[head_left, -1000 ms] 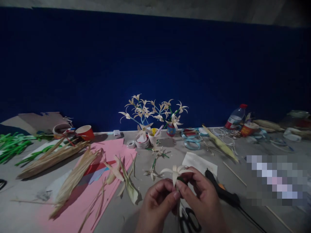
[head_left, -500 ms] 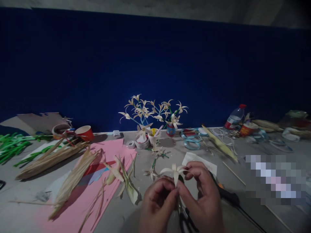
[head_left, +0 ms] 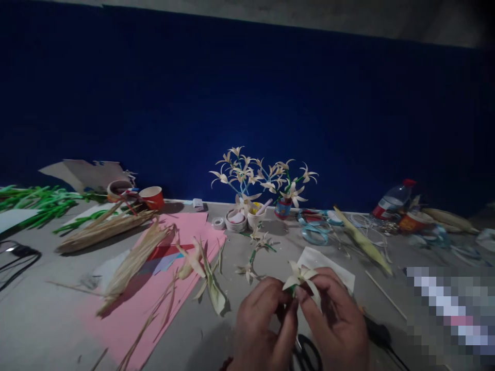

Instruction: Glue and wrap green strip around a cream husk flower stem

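A pale corn-husk flower (head_left: 299, 274) is between my two hands, its narrow petals spread and a bit of green beneath them. My left hand (head_left: 265, 322) is closed, thumb and fingers pinching at the flower's base. Close beside it, my right hand (head_left: 338, 312) is also closed on the flower, with the thumb at its underside and the fingers behind the petals. The fingers hide the stem. Under my hands lie scissors (head_left: 310, 355), mostly covered. A white sheet of paper (head_left: 344, 276) lies just past my right hand.
Finished flowers stand in a small blue-and-red pot (head_left: 283, 210) and a white cup (head_left: 256, 220) at the back. Dried husks (head_left: 131, 270) lie on pink paper (head_left: 116, 335) at left. A black-handled tool (head_left: 378, 332) with a cord and a plastic bottle (head_left: 394, 198) are at right.
The flower has tipped, so its petals now face up more openly. Both hands have shifted slightly right in view, and the camera has turned a little left.
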Demonstrator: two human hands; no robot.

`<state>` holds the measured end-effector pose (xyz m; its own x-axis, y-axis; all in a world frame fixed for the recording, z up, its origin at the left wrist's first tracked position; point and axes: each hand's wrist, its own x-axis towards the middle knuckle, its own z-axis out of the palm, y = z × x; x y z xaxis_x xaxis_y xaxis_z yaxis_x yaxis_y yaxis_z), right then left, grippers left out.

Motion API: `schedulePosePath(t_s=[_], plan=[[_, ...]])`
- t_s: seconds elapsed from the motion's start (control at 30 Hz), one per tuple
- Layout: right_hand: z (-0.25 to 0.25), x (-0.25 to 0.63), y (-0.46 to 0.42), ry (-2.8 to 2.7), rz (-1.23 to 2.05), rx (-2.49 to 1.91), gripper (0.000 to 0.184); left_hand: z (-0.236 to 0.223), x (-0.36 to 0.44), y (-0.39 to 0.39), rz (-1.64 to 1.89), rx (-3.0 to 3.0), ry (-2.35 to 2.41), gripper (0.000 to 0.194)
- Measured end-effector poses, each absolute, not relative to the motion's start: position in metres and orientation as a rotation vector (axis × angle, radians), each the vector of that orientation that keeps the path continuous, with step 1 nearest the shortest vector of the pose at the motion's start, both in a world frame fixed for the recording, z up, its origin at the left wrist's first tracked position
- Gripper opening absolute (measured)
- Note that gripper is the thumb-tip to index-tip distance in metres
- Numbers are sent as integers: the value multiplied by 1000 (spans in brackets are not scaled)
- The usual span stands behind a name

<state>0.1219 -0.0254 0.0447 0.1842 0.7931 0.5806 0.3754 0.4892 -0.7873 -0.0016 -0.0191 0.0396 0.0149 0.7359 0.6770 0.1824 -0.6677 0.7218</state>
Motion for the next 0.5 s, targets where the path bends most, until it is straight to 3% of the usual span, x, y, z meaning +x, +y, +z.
schedulePosePath(t_s=[0.2,0.5], plan=[[40,124,-29,-1364,449,-1177,3,42,-7,-19,1683,2127,1036,18],[43,115,-34,-1204,518,-1311,8,46,-7,-21,1697,2189,1067,17]])
